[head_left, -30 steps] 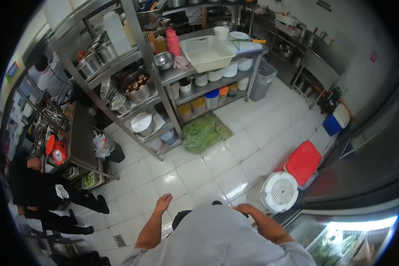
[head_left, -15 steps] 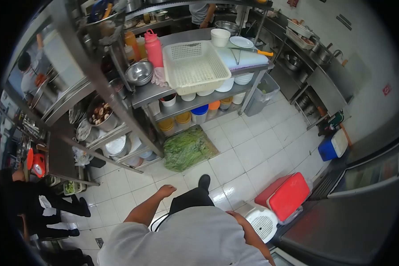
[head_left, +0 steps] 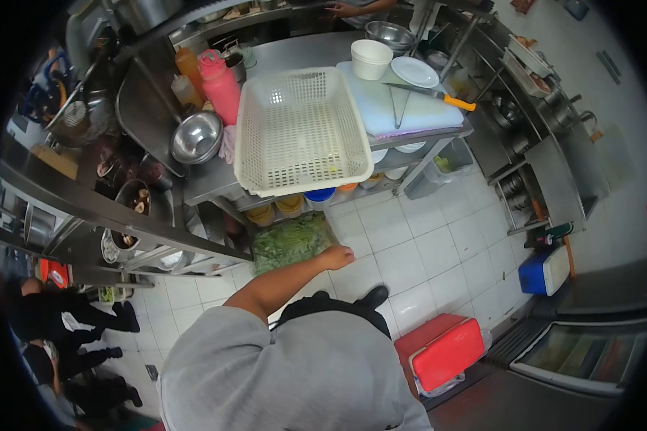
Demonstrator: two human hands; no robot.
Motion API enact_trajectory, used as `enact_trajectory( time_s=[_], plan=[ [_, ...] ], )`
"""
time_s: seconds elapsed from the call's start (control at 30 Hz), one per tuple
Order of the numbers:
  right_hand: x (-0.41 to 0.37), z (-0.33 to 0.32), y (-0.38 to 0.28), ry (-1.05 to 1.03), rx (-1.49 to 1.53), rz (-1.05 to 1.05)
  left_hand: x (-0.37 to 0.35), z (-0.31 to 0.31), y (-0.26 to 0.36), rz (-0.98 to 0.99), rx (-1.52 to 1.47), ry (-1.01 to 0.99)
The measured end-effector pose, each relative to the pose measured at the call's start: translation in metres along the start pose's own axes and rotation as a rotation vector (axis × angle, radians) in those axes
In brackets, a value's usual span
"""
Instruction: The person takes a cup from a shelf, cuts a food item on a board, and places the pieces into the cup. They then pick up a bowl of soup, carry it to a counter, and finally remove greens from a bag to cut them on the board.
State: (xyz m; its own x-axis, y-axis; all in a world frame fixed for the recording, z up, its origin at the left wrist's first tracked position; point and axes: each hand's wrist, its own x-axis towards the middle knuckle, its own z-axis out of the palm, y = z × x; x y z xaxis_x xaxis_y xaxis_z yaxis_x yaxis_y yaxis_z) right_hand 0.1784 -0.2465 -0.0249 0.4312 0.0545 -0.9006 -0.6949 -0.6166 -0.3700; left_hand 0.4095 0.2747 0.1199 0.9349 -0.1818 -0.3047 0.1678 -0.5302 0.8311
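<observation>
My left hand (head_left: 338,257) is held out in front of my body above the tiled floor, its fingers curled in and nothing visible in them. It appears beside a clear bag of leafy greens (head_left: 291,243) lying on the floor under the steel table, but is not seen to touch it. My right hand is hidden behind my body; only a sliver of that arm shows. On the table ahead stands a white perforated plastic crate (head_left: 370,154). A blue-white cutting board (head_left: 410,115) to its right carries a knife with an orange handle (head_left: 459,103).
White bowls (head_left: 371,66), a plate (head_left: 415,71), steel bowls (head_left: 196,136) and a pink bottle (head_left: 219,86) stand on the table. A red cooler (head_left: 449,352) and a blue cooler (head_left: 543,271) sit on the right. Other people (head_left: 72,316) stand at left.
I have moved closer to the table, and the crate appears larger. My left hand has swung forward and to the right. My right hand has gone out of sight.
</observation>
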Motion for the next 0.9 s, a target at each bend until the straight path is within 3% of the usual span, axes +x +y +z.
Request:
enact_trajectory(
  time_s=[0.07, 0.13, 0.17, 0.23, 0.27, 0.3, 0.4, 0.43, 0.47, 0.53, 0.6, 0.67, 0.73, 0.87, 0.9],
  plan=[
    [0.011, -0.027, -0.035, 0.021, 0.079, -0.051, 0.014, 0.006, -0.008, -0.038, 0.091, 0.0],
    [0.002, -0.071, -0.117, 0.003, -0.036, -0.325, 0.019, 0.013, -0.024, -0.157, 0.181, -0.086],
    [-0.012, -0.085, -0.182, -0.01, -0.05, -0.183, 0.017, 0.018, -0.038, -0.213, 0.202, -0.081],
    [0.008, -0.117, -0.256, 0.027, -0.032, -0.127, 0.0, 0.027, -0.068, -0.298, 0.218, -0.088],
    [0.031, -0.14, -0.276, 0.022, -0.072, -0.205, -0.012, 0.031, -0.086, -0.376, 0.296, -0.076],
    [0.058, -0.158, -0.297, 0.013, -0.107, -0.29, -0.022, 0.051, -0.148, -0.383, 0.459, -0.094],
    [0.142, -0.215, -0.367, 0.06, -0.196, -0.588, -0.07, 0.043, -0.126, -0.534, 0.663, -0.018],
    [0.146, -0.235, -0.405, 0.003, -0.209, -0.56, -0.08, 0.041, -0.104, -0.603, 0.6, 0.078],
    [0.143, -0.252, -0.443, -0.03, -0.214, -0.533, -0.072, 0.028, -0.043, -0.956, 0.147, 0.236],
    [0.126, -0.282, -0.519, -0.183, -0.096, -0.465, -0.073, 0.049, -0.046, -0.723, 0.522, 0.159],
    [0.133, -0.304, -0.568, -0.191, -0.09, -0.471, -0.062, 0.072, -0.037, -0.523, 0.489, 0.312],
    [0.146, -0.319, -0.601, -0.218, -0.071, -0.492, -0.032, 0.101, -0.01, -0.626, -0.112, 0.615],
    [0.159, -0.323, -0.62, -0.234, -0.112, -0.498, 0.002, 0.106, 0.051, -0.806, -0.38, 0.644],
    [0.172, -0.309, -0.633, -0.351, -0.262, -0.475, 0.029, 0.137, 0.083, -0.793, -0.299, 0.498],
    [0.169, -0.306, -0.631, -0.398, -0.319, -0.483, 0.028, 0.155, 0.06, -0.734, -0.213, 0.423]
  ],
)
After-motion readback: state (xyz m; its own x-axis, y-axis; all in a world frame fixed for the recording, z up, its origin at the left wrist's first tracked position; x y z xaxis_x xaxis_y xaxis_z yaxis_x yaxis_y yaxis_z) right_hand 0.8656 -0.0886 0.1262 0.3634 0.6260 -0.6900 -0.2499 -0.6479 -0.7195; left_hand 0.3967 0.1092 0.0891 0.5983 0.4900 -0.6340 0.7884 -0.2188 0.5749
